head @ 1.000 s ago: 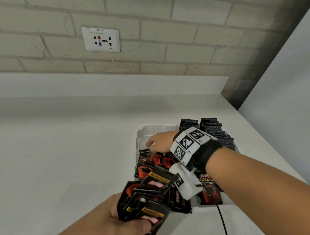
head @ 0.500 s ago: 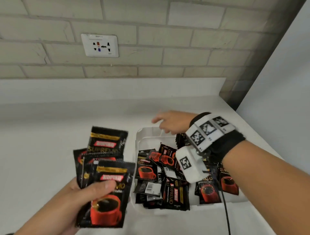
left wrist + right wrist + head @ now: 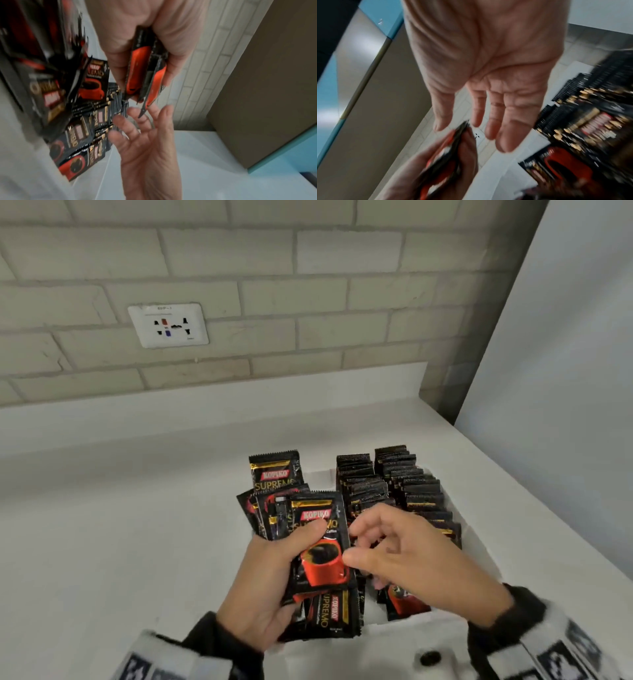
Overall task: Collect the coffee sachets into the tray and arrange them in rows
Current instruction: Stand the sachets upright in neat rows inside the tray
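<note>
In the head view, a fanned bundle of Kopiko coffee sachets [image 3: 320,546] is gripped in the left hand [image 3: 270,583], the thumb pressed across the front sachet; the right hand [image 3: 407,556] is held just beside the bundle with fingers loosely spread and nothing in it; behind both hands, two upright rows of sachets [image 3: 394,487] are seen standing in the white tray [image 3: 479,549] on the white counter [image 3: 120,525]; a wall socket [image 3: 168,324] is set in the brick wall.

In the left wrist view, the bundle is seen edge-on between thumb and fingers; the empty right hand [image 3: 147,138] is spread just below it.

In the right wrist view, the open palm is shown, blurred; the rows of sachets [image 3: 590,108] lie to the right.
</note>
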`<state>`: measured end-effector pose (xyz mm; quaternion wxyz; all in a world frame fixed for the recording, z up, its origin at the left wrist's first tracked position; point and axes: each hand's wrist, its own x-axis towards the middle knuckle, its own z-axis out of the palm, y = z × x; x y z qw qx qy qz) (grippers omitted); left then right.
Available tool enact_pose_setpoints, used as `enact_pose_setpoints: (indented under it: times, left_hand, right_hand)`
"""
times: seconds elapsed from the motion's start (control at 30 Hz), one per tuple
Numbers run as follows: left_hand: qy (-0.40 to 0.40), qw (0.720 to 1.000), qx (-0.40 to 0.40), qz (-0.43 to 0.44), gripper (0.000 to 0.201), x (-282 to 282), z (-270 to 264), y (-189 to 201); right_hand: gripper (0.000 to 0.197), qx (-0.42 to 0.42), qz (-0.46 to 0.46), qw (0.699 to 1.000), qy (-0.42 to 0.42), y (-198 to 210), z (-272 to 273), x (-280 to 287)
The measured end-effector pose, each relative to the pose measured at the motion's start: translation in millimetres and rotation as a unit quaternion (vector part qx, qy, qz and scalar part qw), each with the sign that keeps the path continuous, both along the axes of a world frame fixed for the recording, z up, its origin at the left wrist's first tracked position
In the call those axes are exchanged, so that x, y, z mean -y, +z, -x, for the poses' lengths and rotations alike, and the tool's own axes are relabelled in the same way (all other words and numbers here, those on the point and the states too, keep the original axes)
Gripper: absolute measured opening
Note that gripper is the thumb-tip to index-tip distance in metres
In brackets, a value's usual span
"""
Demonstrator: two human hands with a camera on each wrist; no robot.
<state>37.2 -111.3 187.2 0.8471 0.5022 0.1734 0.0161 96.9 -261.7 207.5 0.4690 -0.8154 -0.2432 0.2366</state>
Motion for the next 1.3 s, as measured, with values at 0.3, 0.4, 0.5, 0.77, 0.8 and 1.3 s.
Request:
enact_pose_setpoints:
  times: [0.3,0.4,0.5,0.77,0.8,1.3]
  left_hand:
    - [-0.031,0.999,0.013,0.024,0.027,24.5,-11.4,-1.8]
    - [-0.027,0.996,-0.02,0.079,0.035,18.1,-10.7,-4.7]
    - [-0.004,0.996,-0.029,0.085,0.027,13.2,-9.1,-4.9]
    - [0.024,1.0,0.002,0.009,0.037,15.7,-9.3,-8.0]
    - [0.027,1.0,0.003,0.003,0.034,16.9,-9.2,-8.6]
    - [0.08,0.994,-0.006,-0.07,0.025,26.6,-16.8,-9.7]
  right_hand:
    - [0.016,-0.105,-0.207,0.961,-0.149,-32.1,-1.4,11.2]
    - [0.065,-0.15,-0.317,0.914,-0.204,-40.5,-7.4,17.7]
    - [0.093,-0.193,-0.372,0.884,-0.207,-44.2,-9.9,21.2]
    - [0.036,-0.213,-0.245,0.943,-0.069,-37.9,7.1,17.9]
    - [0.037,-0.205,-0.232,0.948,-0.073,-39.6,7.9,16.8]
    - [0.016,-0.056,-0.209,0.964,-0.158,-29.3,-1.6,17.2]
